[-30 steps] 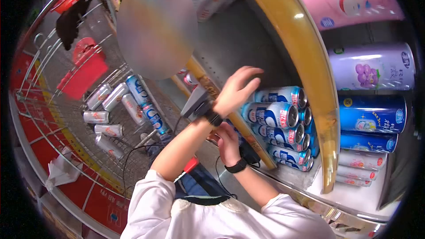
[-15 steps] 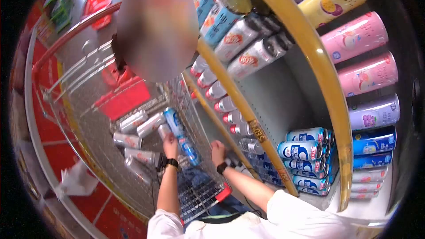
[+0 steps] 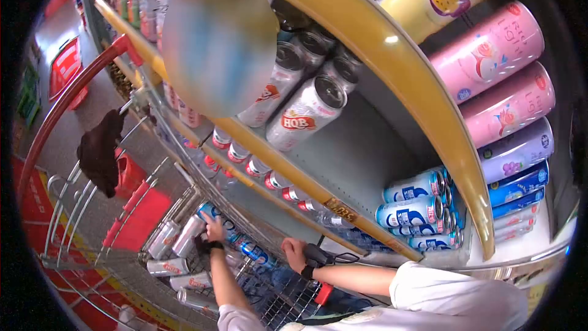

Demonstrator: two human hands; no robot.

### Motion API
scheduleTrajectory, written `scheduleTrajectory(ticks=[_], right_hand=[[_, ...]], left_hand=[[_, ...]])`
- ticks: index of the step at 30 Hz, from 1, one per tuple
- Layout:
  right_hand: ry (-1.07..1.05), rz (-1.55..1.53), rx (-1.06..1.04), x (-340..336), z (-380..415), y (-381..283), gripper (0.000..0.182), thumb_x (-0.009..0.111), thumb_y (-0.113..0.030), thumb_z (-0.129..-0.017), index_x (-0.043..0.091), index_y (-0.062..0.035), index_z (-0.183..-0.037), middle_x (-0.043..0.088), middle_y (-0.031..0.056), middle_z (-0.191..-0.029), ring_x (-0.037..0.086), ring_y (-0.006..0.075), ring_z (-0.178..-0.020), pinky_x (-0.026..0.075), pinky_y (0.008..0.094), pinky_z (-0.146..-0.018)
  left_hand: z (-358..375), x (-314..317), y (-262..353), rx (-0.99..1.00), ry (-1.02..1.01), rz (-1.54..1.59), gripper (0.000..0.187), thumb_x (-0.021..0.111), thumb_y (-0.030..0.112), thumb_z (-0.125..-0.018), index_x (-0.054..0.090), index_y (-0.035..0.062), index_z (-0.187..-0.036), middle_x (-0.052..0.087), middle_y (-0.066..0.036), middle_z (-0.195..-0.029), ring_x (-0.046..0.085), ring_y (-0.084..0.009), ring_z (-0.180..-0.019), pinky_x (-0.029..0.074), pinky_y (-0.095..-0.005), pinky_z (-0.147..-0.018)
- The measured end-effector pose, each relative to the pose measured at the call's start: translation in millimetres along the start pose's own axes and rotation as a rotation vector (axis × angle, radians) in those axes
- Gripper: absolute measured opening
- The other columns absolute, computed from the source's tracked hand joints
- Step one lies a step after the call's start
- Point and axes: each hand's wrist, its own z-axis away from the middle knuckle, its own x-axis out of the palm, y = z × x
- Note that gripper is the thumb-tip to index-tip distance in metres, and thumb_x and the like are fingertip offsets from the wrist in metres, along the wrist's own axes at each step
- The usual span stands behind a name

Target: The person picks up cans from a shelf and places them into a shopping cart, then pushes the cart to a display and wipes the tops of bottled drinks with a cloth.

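Note:
My left hand (image 3: 214, 230) is down inside the wire shopping cart (image 3: 184, 199), a finger stretched out against a blue can (image 3: 209, 211); its other fingers are partly hidden. Just right of it lies another blue can (image 3: 256, 254). Several silver HQB cans (image 3: 168, 267) lie on their sides left of the hand. My right hand (image 3: 294, 253) has curled fingers at the cart's side rim, by the shelf; the fingertips are hidden. Both wrists wear dark bands.
To the right, a shelf (image 3: 361, 147) with yellow rails carries silver HQB cans (image 3: 306, 113), stacked blue-and-white cans (image 3: 410, 211) and pink cans (image 3: 490, 52). A dark cloth (image 3: 101, 153) hangs on the cart's far end. A red basket (image 3: 67, 70) stands farther off. A blurred patch hides part of the shelf.
The view has swung right and up, so the cart and both hands appear lower. My left hand has gone from a silver can to the blue one. The right hand stays by the rim.

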Motion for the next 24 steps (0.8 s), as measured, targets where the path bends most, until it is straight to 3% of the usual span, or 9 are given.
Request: scheduleTrajectory(ticks=[2,4,8,11,12,13,20,23,24], right_hand=[[0.002,0.051,-0.041,-1,1,-1,0.023,0.046,-0.015,-0.081,0.052,-0.0022,-0.063,0.049,0.0091,-0.053,0.051,0.0189,-0.05,0.037,0.0306,-0.05],[-0.001,-0.034,-0.042,2,0,0,0.022,0.046,-0.014,-0.081,0.052,-0.0018,-0.063,0.05,0.0097,-0.054,0.052,0.0203,-0.052,0.038,0.0317,-0.051],[-0.059,0.015,-0.025,-2,0,-2,0.021,0.046,-0.013,-0.081,0.051,-0.0015,-0.064,0.052,0.0099,-0.057,0.054,0.0223,-0.056,0.039,0.0326,-0.053],[0.0,-0.123,-0.026,5,3,4,0.013,0.052,-0.011,-0.079,0.05,-0.0028,-0.069,0.049,0.0131,-0.06,0.05,0.0273,-0.057,0.035,0.0359,-0.052],[0.018,-0.104,-0.055,7,3,8,0.012,0.052,-0.01,-0.079,0.05,-0.0024,-0.07,0.049,0.0133,-0.061,0.05,0.0273,-0.057,0.036,0.036,-0.053],[0.037,-0.087,-0.083,9,3,12,0.011,0.052,-0.01,-0.079,0.05,-0.002,-0.071,0.049,0.0136,-0.061,0.05,0.0272,-0.058,0.036,0.0361,-0.053],[0.09,-0.185,-0.059,19,4,14,0.02,0.046,-0.008,-0.081,0.048,-0.0016,-0.062,0.048,0.01,-0.056,0.05,0.0197,-0.054,0.037,0.0316,-0.053],[0.037,-0.148,-0.096,14,0,9,0.016,0.047,-0.01,-0.083,0.051,-0.0023,-0.069,0.05,0.0083,-0.057,0.05,0.0183,-0.054,0.039,0.0307,-0.054],[0.023,-0.233,-0.06,11,-2,2,0.015,0.047,-0.011,-0.084,0.052,-0.0024,-0.073,0.051,0.0077,-0.061,0.051,0.0174,-0.057,0.039,0.03,-0.056]], left_hand=[[-30,24,-56,0.222,0.115,0.244,0.077,0.05,0.028,-0.084,-0.002,0.0139,-0.139,0.049,-0.03,-0.112,0.05,-0.0441,-0.101,0.04,-0.0452,-0.085],[-39,13,-57,0.225,0.139,0.225,0.077,0.049,0.024,-0.084,-0.004,0.0133,-0.139,0.047,-0.031,-0.117,0.048,-0.0444,-0.103,0.039,-0.0437,-0.086],[-7,18,6,-0.236,0.114,0.182,0.083,0.055,0.025,-0.082,-0.006,0.0224,-0.139,0.047,-0.033,-0.112,0.049,-0.0471,-0.098,0.039,-0.0476,-0.082],[-7,42,3,-0.327,0.276,-0.027,0.09,0.059,0.029,-0.08,-0.009,0.0259,-0.138,0.05,-0.034,-0.102,0.053,-0.0457,-0.088,0.042,-0.0487,-0.074],[-16,63,-23,-0.254,0.376,-0.078,0.09,0.06,0.032,-0.08,-0.009,0.0313,-0.138,0.052,-0.031,-0.099,0.054,-0.0444,-0.082,0.043,-0.0484,-0.069],[-6,33,-1,-0.323,0.144,-0.113,0.088,0.059,0.033,-0.08,-0.006,0.0307,-0.138,0.051,-0.031,-0.099,0.054,-0.0445,-0.082,0.043,-0.0483,-0.071],[31,-46,35,-0.032,0.198,0.032,0.078,0.054,0.028,-0.085,0.001,0.0076,-0.139,0.031,-0.033,-0.128,0.041,-0.039,-0.113,0.033,-0.0412,-0.093],[73,-105,64,0.18,0.306,0.505,0.078,0.053,0.03,-0.086,0.003,-0.0031,-0.137,0.015,-0.026,-0.14,0.022,-0.032,-0.129,0.019,-0.0345,-0.104],[109,-147,107,0.056,0.27,0.578,0.079,0.052,0.031,-0.087,0.002,-0.0027,-0.137,0.017,-0.024,-0.14,0.026,-0.0297,-0.126,0.018,-0.0329,-0.104]])
